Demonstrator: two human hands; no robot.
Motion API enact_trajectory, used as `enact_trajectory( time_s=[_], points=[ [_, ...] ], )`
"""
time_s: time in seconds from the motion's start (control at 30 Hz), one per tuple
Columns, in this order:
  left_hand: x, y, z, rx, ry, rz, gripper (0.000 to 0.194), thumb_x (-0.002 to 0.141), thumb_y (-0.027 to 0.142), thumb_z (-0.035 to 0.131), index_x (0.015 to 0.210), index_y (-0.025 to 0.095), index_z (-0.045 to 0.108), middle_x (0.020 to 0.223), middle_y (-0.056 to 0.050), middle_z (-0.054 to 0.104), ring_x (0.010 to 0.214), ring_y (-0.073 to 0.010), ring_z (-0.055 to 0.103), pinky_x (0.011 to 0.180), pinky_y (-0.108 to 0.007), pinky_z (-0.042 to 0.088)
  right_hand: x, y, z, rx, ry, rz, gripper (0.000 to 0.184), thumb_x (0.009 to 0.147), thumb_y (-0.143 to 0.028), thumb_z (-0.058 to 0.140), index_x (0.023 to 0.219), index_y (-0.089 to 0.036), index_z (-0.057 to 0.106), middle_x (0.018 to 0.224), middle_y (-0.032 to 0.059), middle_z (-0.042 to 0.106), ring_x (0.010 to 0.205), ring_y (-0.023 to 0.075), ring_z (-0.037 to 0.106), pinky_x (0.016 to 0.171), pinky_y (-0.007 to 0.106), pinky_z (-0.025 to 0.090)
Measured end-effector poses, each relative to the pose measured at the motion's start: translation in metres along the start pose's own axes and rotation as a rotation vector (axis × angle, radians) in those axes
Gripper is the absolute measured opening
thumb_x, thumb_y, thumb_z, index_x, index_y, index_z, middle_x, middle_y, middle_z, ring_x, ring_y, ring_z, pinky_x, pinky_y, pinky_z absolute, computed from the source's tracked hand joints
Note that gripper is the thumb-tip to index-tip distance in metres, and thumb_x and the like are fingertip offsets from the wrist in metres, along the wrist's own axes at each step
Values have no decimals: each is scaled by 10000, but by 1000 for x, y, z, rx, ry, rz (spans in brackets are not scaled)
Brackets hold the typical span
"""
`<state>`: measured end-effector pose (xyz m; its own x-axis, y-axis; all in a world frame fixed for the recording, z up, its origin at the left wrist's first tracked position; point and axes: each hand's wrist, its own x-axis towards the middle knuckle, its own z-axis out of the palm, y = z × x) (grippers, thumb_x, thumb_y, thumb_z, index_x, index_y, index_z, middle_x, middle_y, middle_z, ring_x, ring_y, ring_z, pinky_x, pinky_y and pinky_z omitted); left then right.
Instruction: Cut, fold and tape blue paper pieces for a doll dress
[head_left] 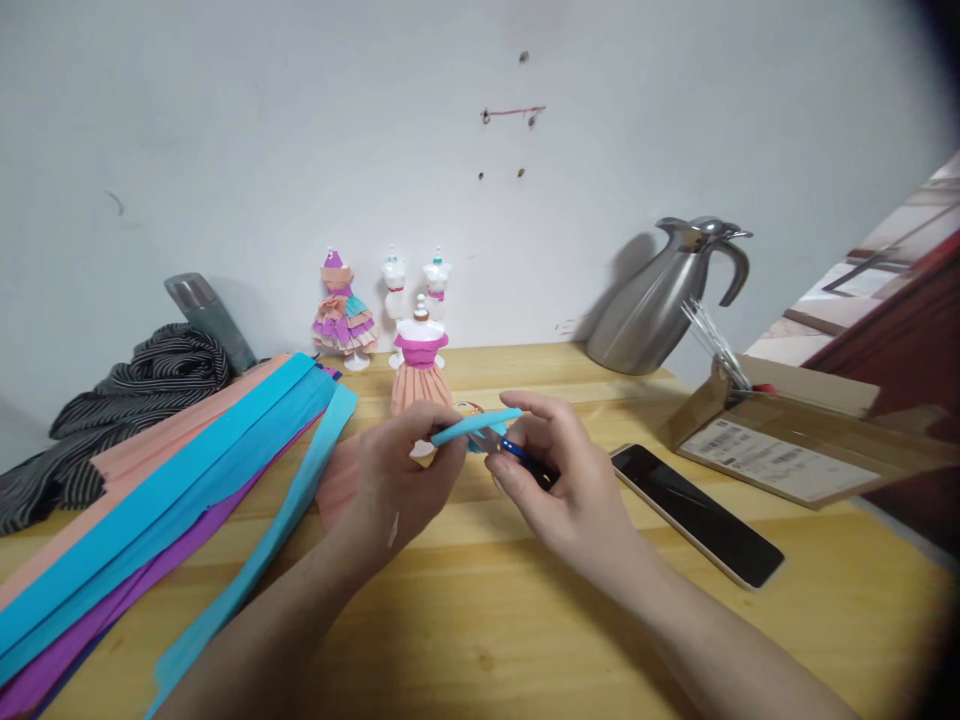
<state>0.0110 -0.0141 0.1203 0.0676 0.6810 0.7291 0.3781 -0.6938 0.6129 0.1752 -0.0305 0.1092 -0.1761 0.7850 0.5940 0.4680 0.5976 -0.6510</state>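
Observation:
Between the fingers of my left hand (405, 465) is a folded light-blue strip (472, 425), crepe paper by its look. My right hand (562, 470) is closed around small scissors (525, 460) with dark blue handles. Their metal blades lie against the underside of the strip; how far they are parted is hard to see. Just behind my hands stands a small mannequin (421, 345) wearing a purple top and a pleated peach skirt. A peach piece (337, 480) lies on the table, partly under my left hand.
Long blue (172, 500), peach and purple strips cover the left side of the table, beside a striped cloth (150, 390) and a bottle (210, 320). More mannequins (343, 310) stand by the wall. At right are a steel jug (652, 300), an open cardboard box (787, 430) and a phone (697, 515).

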Motion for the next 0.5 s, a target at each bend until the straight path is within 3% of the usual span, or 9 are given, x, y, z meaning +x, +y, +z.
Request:
enact_trajectory(
  time_s=[0.13,0.27,0.5],
  points=[
    [5,-3,6,-306,-53,-323,63,725,130,620,734,168,670,681,3,698,595,-107,608,567,-210,485,4,-3,-4,-15,-63,123,321,871,-246,522,1173,-208,419,661,-50,497,550,121,503,537,253,387],
    [9,-8,8,-532,-134,-560,90,704,209,652,649,142,629,550,3,625,517,-110,552,536,-242,461,8,-3,-8,9,-124,193,252,869,-291,523,1088,-207,431,628,-53,502,533,119,478,519,246,350],
    [8,-10,6,-393,-129,-489,92,693,206,649,621,156,622,582,9,610,564,-120,552,540,-235,439,15,0,-10,352,-194,422,275,823,-409,586,949,-217,434,568,-86,423,465,80,353,444,204,259]
  ],
)
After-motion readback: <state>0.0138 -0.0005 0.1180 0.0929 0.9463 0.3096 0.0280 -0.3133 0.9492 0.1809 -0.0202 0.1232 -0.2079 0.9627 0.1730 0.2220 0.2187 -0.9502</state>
